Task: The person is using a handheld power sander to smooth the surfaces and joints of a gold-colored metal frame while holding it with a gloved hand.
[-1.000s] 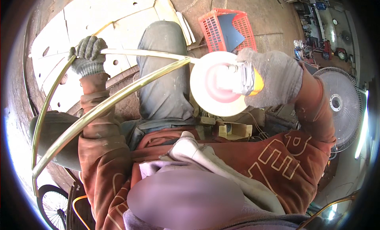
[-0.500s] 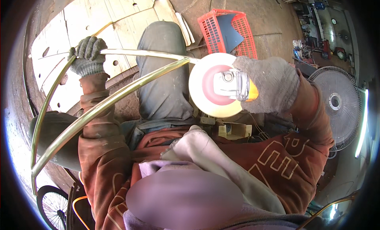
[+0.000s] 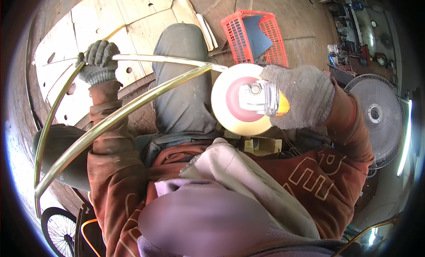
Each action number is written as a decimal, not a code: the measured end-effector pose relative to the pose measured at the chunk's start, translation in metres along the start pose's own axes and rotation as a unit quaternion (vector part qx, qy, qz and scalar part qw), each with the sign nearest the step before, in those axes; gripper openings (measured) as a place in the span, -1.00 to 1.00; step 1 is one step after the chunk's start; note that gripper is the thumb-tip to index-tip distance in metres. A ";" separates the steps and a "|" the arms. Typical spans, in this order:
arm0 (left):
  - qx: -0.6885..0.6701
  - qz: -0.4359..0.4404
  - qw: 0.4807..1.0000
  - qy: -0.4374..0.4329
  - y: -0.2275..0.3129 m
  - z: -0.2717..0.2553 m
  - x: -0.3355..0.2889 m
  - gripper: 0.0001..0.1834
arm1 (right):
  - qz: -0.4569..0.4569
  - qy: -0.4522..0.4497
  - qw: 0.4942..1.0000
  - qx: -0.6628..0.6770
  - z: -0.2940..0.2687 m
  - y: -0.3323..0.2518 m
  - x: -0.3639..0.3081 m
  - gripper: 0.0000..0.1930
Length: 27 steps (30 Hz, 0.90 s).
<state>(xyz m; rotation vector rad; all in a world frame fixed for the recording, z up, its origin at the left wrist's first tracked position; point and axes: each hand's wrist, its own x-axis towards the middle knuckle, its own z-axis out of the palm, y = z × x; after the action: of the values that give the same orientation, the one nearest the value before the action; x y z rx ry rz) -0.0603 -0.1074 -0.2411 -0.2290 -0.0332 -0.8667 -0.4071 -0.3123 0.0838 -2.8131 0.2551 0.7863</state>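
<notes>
Item: curved brass-coloured metal frame (image 3: 133,104), one piece, made of two visible rods that run side by side and meet at the far left bend.

Grip, left: left hand (image 3: 98,61) in a grey knitted glove, fingers wrapped tight around the upper rod near its left curve. From this grip the rod's long axis runs away to the right, almost level, toward the disc.

Grip, right: right hand (image 3: 303,97) in a grey knitted glove, closed around the body of a handheld polishing tool (image 3: 261,97) with a clear and yellow housing. Its fingers are clenched on the tool, not on the frame.

Disc: one round buffing wheel (image 3: 241,100), cream with a red centre, directly left of the right grip. The ends of both rods reach its upper left edge; contact looks likely there, but the exact touch point cannot be told.

Key relation: the frame lies left of the right grip, past the wheel, and the right hand is the nearer to the working end; the left hand holds well apart from it.

Surroundings, counted: one red plastic crate (image 3: 254,36) beyond the wheel; one standing fan (image 3: 376,113) right of the right grip; pale wooden boards (image 3: 110,22) beyond the left grip; one bicycle wheel (image 3: 59,226) below it.
</notes>
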 end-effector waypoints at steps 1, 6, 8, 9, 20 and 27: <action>0.006 0.002 1.000 0.004 0.000 0.000 0.000 -0.57 | -0.001 0.006 1.000 -0.006 0.001 0.000 0.000 -0.31; 0.013 0.001 1.000 0.004 0.001 0.000 0.000 -0.58 | -0.009 0.012 1.000 -0.023 0.001 0.000 0.003 -0.34; 0.019 0.002 1.000 0.004 0.003 0.000 -0.001 -0.58 | 0.002 -0.010 1.000 -0.015 -0.001 -0.003 0.005 -0.36; 0.019 0.001 1.000 0.005 0.002 -0.001 -0.001 -0.58 | 0.010 -0.022 1.000 -0.009 -0.001 -0.004 0.005 -0.38; 0.024 0.016 1.000 0.000 0.000 -0.003 0.001 -0.57 | 0.021 -0.020 0.999 0.019 -0.006 -0.003 0.007 -0.34; 0.157 0.088 0.976 0.123 0.008 -0.011 0.001 -0.56 | 0.039 -0.042 0.998 0.013 -0.009 -0.001 0.011 -0.33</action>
<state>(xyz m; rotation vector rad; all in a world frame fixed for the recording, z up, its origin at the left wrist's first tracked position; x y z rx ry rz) -0.0547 -0.1053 -0.2536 0.1705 0.0802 -0.6955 -0.3938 -0.3151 0.0857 -2.7514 0.3606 0.9095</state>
